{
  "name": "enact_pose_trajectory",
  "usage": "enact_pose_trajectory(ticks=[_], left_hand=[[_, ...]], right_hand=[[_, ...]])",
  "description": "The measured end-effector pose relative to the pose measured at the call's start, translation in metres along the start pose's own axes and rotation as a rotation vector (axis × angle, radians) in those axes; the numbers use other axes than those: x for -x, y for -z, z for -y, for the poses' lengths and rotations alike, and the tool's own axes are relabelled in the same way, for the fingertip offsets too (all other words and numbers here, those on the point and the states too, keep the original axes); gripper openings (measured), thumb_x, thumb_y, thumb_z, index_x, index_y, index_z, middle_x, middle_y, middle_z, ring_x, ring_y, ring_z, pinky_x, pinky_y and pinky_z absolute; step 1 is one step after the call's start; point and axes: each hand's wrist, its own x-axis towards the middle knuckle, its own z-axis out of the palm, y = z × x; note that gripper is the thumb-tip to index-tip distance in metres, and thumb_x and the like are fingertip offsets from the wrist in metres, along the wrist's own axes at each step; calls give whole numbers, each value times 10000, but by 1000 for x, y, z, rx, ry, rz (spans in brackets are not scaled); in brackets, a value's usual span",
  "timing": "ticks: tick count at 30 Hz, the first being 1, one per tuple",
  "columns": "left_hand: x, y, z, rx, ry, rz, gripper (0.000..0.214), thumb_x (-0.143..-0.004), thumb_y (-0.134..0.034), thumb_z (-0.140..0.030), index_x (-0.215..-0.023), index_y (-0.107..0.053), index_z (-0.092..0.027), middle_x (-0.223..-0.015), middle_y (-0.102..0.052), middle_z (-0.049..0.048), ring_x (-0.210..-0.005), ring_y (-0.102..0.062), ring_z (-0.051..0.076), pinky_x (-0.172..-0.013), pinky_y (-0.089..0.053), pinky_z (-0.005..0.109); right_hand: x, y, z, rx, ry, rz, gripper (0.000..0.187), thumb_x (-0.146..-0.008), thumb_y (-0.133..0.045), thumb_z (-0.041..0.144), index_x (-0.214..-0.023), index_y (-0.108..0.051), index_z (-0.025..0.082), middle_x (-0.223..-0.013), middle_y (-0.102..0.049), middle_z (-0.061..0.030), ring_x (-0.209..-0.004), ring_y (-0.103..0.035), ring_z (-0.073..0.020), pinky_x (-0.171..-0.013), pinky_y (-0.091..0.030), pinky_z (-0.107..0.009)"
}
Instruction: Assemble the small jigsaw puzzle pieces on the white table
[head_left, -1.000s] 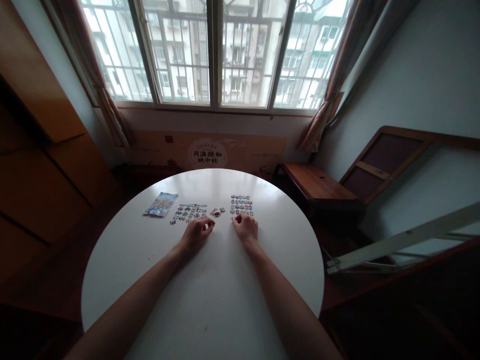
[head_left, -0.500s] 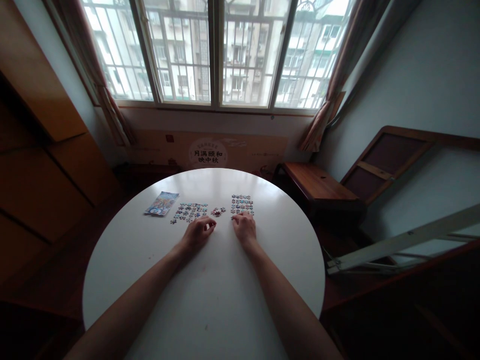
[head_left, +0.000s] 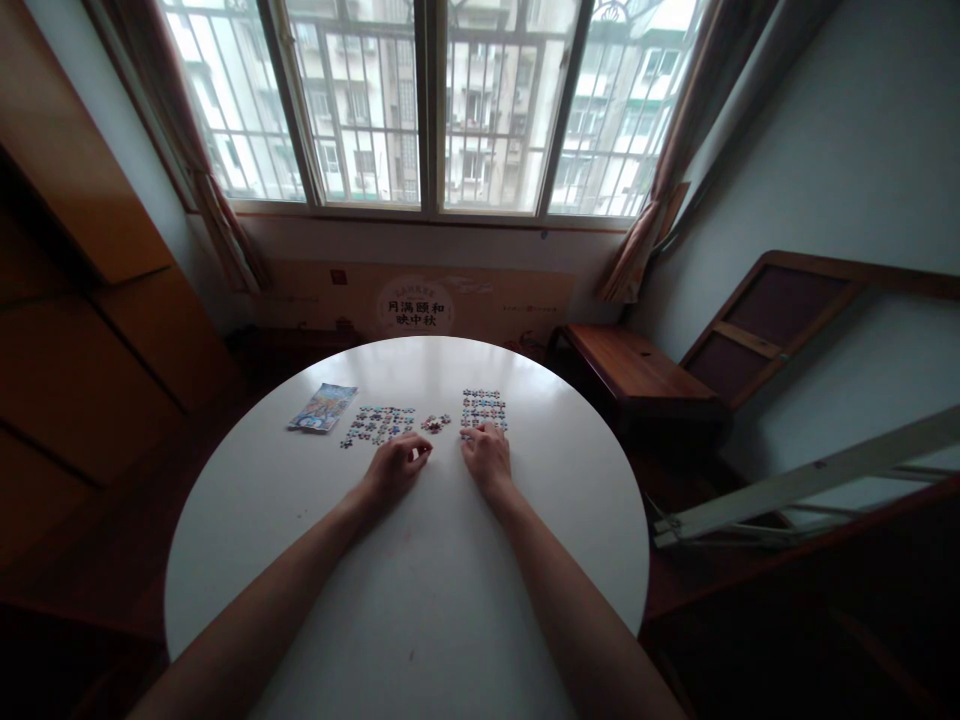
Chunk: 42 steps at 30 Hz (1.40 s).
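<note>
My left hand [head_left: 397,465] rests on the white table with its fingers curled into a loop. Nothing shows in it. Just beyond lies a group of loose jigsaw pieces [head_left: 373,424], set out in rough rows. My right hand [head_left: 487,458] is at the front edge of a second block of jigsaw pieces [head_left: 484,405], laid in tidy rows. Its thumb and fingers close on a small puzzle piece [head_left: 463,434] at the block's near left corner; the hand partly covers the front row. Between the two groups sits a small heap of pieces [head_left: 435,424].
A colourful printed picture sheet or packet [head_left: 324,408] lies at the left on the round white table [head_left: 420,600]. Beyond the table are a barred window and a printed beige panel [head_left: 487,290]. A wooden bench [head_left: 637,362] stands at the right.
My right hand has shifted slightly left, its fingers at the near left corner of the right block. My left hand and the laid pieces look unmoved.
</note>
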Motion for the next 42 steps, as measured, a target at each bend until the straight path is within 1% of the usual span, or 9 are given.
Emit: enact_pose_trajectory(ticks=[8,12,15,17,19,23,28,36,42], left_hand=[[0,1,-1,-10,-1,5,143,-810,-535,-198,-840,-674,-184,-785,-647,11,-604,-540,93,-610,-422,196],[0,2,-2,-6,-7,2,145,-810,-530,-195,-843,-671,-186,-795,-646,13,-610,-540,99,-612,-426,205],[0,2,-3,-1,-7,4,143,-811,-531,-199,-848,-669,-189,-802,-647,13,-613,-541,101,-613,-429,209],[0,3,-4,-5,-19,6,134,-802,-538,-187,-844,-665,-191,-799,-646,10,-620,-541,102,-628,-431,211],[0,4,-6,-17,-26,0,123,-789,-546,-166,-829,-660,-191,-784,-640,7,-632,-542,104,-642,-431,211],[-1,4,-8,-21,37,-72,137,-803,-524,-156,-833,-654,-185,-792,-631,13,-620,-547,102,-636,-437,213],[-2,2,-5,-11,89,-177,159,-804,-514,-137,-878,-651,-169,-815,-627,23,-601,-546,95,-624,-446,211],[-1,3,-3,-22,112,-200,161,-810,-518,-164,-884,-661,-177,-805,-630,24,-584,-547,97,-599,-444,215],[-1,2,-4,2,96,-195,191,-811,-524,-177,-939,-665,-187,-811,-639,22,-594,-550,99,-614,-453,216]], right_hand=[[1,2,2,28,4,21,245,-829,-536,240,-1021,-685,256,-1012,-576,-73,-983,-466,-218,-836,-355,-311],[2,4,4,5,32,-10,278,-841,-517,241,-1078,-663,232,-1044,-565,-93,-997,-461,-232,-867,-360,-334],[5,5,12,-40,147,-40,353,-858,-509,288,-1193,-591,215,-1149,-531,-107,-1064,-431,-243,-923,-343,-354],[8,4,18,-66,279,-11,404,-876,-494,334,-1265,-529,230,-1225,-500,-102,-1118,-400,-241,-955,-323,-356],[11,1,22,-40,351,35,422,-897,-456,384,-1305,-483,277,-1292,-464,-86,-1184,-345,-250,-970,-298,-369],[11,-6,23,77,338,108,472,-874,-474,451,-1328,-444,326,-1391,-385,-62,-1264,-247,-284,-1002,-216,-417],[5,-10,20,132,366,138,487,-868,-439,514,-1316,-456,324,-1418,-369,-39,-1318,-170,-293,-1022,-152,-428],[6,-10,21,107,396,150,489,-868,-429,514,-1284,-494,265,-1375,-442,-42,-1328,-171,-294,-1046,-138,-426],[10,-5,24,-39,394,52,432,-866,-499,333,-1271,-505,183,-1300,-513,-94,-1264,-292,-272,-1032,-226,-414]])
